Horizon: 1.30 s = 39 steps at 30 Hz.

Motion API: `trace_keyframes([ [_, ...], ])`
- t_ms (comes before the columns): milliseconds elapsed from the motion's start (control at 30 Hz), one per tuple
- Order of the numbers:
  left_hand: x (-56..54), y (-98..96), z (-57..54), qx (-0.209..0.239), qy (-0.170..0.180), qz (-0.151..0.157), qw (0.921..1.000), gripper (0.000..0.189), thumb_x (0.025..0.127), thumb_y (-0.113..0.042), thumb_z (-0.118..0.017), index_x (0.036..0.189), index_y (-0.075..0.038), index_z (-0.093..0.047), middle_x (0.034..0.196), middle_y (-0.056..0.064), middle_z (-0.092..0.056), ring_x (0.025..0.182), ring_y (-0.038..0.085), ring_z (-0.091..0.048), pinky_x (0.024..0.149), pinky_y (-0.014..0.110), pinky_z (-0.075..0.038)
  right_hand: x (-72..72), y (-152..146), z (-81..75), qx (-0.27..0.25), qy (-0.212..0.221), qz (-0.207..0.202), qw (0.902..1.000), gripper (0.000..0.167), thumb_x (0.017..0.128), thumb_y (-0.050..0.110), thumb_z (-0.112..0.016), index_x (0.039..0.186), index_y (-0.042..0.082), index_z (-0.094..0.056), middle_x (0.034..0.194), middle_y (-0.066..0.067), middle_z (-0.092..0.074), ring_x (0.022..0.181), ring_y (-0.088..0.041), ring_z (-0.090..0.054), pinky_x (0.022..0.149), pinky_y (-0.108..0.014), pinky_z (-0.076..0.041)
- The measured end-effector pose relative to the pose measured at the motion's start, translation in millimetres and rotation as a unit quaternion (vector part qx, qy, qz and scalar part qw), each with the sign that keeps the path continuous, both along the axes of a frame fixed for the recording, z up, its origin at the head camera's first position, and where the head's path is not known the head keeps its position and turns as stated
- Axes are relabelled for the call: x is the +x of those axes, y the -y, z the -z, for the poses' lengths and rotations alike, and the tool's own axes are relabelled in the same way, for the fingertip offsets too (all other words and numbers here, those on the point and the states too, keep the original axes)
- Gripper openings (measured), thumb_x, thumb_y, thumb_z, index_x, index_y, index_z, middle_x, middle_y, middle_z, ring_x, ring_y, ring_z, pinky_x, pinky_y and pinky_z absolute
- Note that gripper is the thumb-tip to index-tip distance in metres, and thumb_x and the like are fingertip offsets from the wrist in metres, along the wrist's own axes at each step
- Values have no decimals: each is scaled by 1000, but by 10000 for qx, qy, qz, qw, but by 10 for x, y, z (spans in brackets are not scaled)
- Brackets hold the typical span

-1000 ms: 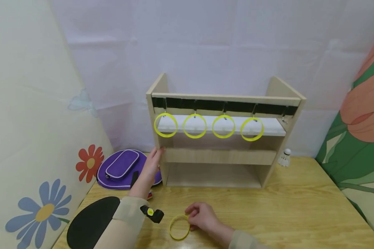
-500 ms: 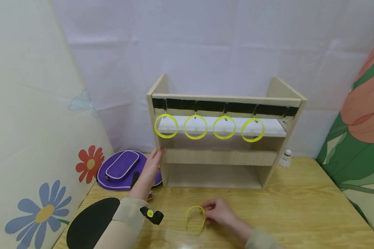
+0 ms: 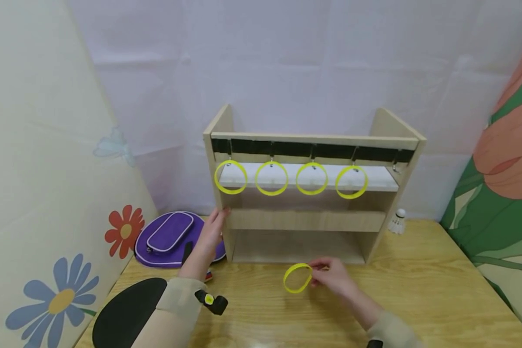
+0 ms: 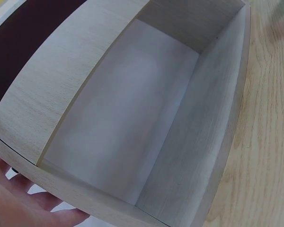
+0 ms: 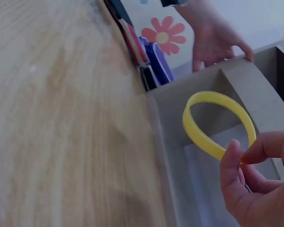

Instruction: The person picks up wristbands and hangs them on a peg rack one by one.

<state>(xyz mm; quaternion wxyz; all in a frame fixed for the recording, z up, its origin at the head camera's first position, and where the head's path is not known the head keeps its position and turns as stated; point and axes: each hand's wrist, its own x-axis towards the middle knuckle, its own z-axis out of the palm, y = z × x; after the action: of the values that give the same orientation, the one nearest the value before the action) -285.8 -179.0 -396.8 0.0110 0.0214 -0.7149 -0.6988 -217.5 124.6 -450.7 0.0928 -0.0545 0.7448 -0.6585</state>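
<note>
My right hand [image 3: 334,276] pinches a yellow wristband [image 3: 286,278] by its right side, between thumb and fingers. It is held in the air before the lower compartment of a small wooden shelf [image 3: 304,220]. In the right wrist view the wristband [image 5: 199,132] bends to a point at the pinch. My left hand [image 3: 212,231] holds the shelf's left side panel, thumb on the front and fingers along the outer face. Several like wristbands [image 3: 229,192] hang from metal hooks on the shelf's black strip [image 3: 248,146]. The rightmost hook [image 3: 396,168] is bare.
A purple zipped racket case [image 3: 156,258] leans at the wall left of the shelf. A black rounded flat object [image 3: 128,314] lies at the front left of the wooden table [image 3: 439,290]. To the right of the shelf stands a shuttlecock [image 3: 398,223].
My right hand has carried the wristband up and to the right, from low over the front of the table toward the shelf. The left hand stays on the side panel.
</note>
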Motion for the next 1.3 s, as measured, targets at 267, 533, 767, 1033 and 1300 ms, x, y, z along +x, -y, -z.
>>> trace_keyframes([
  [267,-7,-10,-3,-2,38,21,10000,46,103,-33,-38,142,-8,-41,141,21,-45,126,29,-43,111,58,-32,-27,-314,-282,-149,27,482,9987,37,87,-7,-54,119,-24,-52,83,-4,-61,67,-8,-62,65,-22,-56],
  [533,-23,7,15,0,22,25,10000,47,103,-33,-38,143,-8,-41,142,22,-44,127,29,-43,112,58,-32,17,-565,-609,-219,-184,653,9975,37,87,-7,-51,122,-20,-52,85,-1,-61,72,-9,-63,69,-23,-57],
  [767,-7,4,8,9,10,88,10000,50,104,-34,-37,147,-8,-36,144,22,-42,130,30,-40,113,60,-29,98,-763,-858,-438,-597,658,9951,28,90,-6,-52,117,-13,-56,88,2,-62,75,-9,-64,71,-22,-57],
  [1033,-6,16,7,-30,5,69,10000,50,104,-34,-37,144,-5,-38,143,22,-43,128,29,-41,113,59,-30,158,-958,-1122,-1120,-1124,808,9840,28,96,-4,-54,96,20,-70,90,2,-62,75,-10,-66,72,-21,-57],
  [1300,-4,7,5,13,11,108,9999,51,104,-35,-38,147,-7,-36,144,21,-42,130,30,-40,114,60,-29,172,-1116,-1290,-2465,-1506,1023,9519,27,96,-7,-53,98,10,-74,90,0,-70,74,-12,-67,70,-22,-58],
])
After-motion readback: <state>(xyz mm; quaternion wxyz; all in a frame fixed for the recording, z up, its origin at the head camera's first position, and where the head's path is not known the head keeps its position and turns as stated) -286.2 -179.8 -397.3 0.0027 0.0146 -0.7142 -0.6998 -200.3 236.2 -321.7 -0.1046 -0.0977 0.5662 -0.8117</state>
